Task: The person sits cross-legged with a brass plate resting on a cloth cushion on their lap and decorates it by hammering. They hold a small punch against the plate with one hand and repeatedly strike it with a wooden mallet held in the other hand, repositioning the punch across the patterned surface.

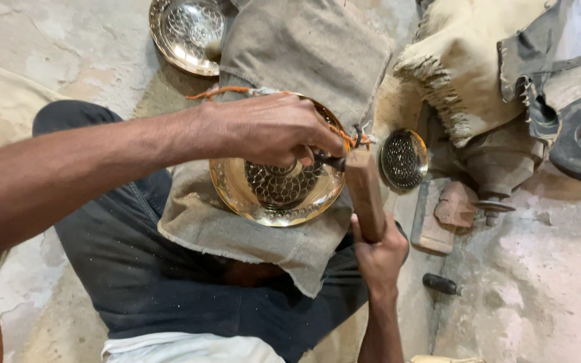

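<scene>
The left hand (270, 131) reaches in from the left on an outstretched forearm, its fingers curled shut in a tight pinch. The right hand (378, 252) rises from below, wrist straight, fist clenched.

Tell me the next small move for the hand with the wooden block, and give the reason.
Probably a short tap of the wooden block onto the dark punch. The right hand grips the block with its top beside the punch's end, while the left hand pins the punch on the patterned brass bowl.
</scene>
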